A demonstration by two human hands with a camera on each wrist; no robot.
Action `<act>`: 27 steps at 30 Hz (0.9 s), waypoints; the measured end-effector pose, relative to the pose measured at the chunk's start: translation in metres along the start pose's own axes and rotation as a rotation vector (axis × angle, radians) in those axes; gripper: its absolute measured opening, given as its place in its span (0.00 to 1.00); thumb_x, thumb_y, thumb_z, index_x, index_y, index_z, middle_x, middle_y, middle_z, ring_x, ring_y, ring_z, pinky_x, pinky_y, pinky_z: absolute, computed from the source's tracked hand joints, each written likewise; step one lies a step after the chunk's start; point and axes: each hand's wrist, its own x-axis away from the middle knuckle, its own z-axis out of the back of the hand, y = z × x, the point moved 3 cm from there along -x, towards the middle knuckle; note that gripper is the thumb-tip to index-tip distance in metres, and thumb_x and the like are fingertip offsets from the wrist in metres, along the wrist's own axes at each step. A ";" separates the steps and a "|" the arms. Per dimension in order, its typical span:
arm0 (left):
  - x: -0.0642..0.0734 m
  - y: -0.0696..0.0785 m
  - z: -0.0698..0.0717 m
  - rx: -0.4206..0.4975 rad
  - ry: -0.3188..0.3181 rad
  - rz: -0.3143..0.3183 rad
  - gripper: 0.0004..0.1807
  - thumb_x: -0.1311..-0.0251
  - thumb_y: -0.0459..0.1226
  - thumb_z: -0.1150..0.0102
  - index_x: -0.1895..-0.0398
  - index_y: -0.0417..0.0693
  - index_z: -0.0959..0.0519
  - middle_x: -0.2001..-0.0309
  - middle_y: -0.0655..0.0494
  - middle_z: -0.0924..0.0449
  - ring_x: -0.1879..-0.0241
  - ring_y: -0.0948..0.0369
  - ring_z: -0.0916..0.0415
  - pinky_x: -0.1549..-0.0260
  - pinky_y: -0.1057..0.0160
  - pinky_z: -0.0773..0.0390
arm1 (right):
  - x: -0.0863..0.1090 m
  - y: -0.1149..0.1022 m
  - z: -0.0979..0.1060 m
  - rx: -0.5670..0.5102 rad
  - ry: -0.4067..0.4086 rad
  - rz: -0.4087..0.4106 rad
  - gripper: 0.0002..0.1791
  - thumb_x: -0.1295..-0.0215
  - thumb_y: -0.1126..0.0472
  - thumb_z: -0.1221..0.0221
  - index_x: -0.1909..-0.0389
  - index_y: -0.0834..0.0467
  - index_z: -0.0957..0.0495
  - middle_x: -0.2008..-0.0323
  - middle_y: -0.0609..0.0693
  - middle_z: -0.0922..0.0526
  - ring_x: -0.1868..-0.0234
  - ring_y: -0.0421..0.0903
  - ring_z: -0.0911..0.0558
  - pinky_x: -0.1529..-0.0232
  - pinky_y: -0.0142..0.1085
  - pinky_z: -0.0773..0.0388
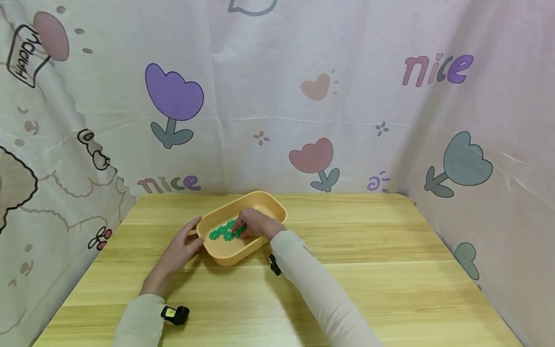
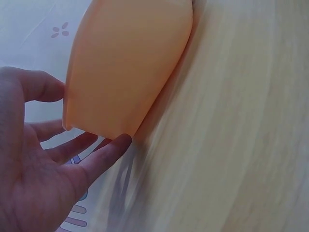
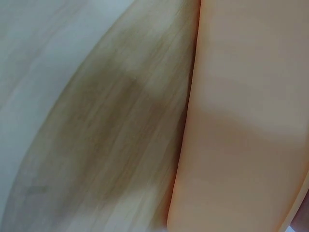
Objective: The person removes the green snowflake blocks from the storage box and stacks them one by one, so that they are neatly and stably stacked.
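Observation:
A yellow-orange plastic basin (image 1: 225, 250) stands at an angle on the table, near its back edge. My left hand (image 1: 184, 245) holds the basin's left end; in the left wrist view the thumb and fingers spread around that end wall (image 2: 116, 96). Several small green flower-shaped pieces (image 1: 221, 231) lie in a cluster on the basin floor. Over the front wall reaches my right hand (image 1: 256, 224), fingers bent down among the green pieces. Whether they pinch one I cannot tell. The right wrist view mostly shows the basin's outer side (image 3: 241, 121), with the hand almost wholly out of frame.
The wooden table (image 1: 368, 270) extends under and around the basin. A printed cloth (image 1: 260, 96) hangs behind the table and along both sides. A small black wrist camera (image 1: 175, 315) is strapped at the left sleeve, another (image 1: 274, 265) at the right.

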 end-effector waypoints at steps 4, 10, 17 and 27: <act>0.000 0.000 0.001 0.001 0.002 0.004 0.36 0.25 0.35 0.48 0.18 0.38 0.48 0.27 0.29 0.38 0.33 0.30 0.30 0.41 0.54 0.21 | 0.001 -0.001 0.001 0.000 0.005 0.003 0.17 0.41 0.65 0.27 0.50 0.54 0.10 0.53 0.49 0.12 0.55 0.38 0.16 0.56 0.21 0.22; 0.001 -0.002 0.000 0.005 0.005 -0.005 0.36 0.25 0.35 0.48 0.19 0.37 0.48 0.29 0.28 0.37 0.35 0.30 0.28 0.45 0.64 0.21 | 0.000 0.002 -0.001 -0.004 -0.008 -0.024 0.19 0.41 0.62 0.26 0.48 0.56 0.12 0.51 0.50 0.12 0.57 0.35 0.15 0.58 0.21 0.20; 0.001 -0.002 0.000 0.003 0.005 -0.003 0.36 0.25 0.35 0.48 0.18 0.38 0.48 0.29 0.29 0.37 0.35 0.31 0.28 0.43 0.62 0.22 | -0.003 0.003 -0.003 -0.053 -0.021 0.005 0.19 0.41 0.65 0.27 0.48 0.54 0.11 0.51 0.48 0.10 0.58 0.34 0.15 0.58 0.20 0.21; 0.002 -0.002 0.001 -0.003 0.005 0.008 0.37 0.25 0.35 0.48 0.18 0.39 0.48 0.28 0.30 0.37 0.34 0.32 0.29 0.37 0.48 0.24 | 0.001 0.003 0.000 0.009 -0.033 -0.023 0.19 0.42 0.62 0.26 0.48 0.55 0.11 0.48 0.48 0.13 0.53 0.37 0.15 0.54 0.22 0.20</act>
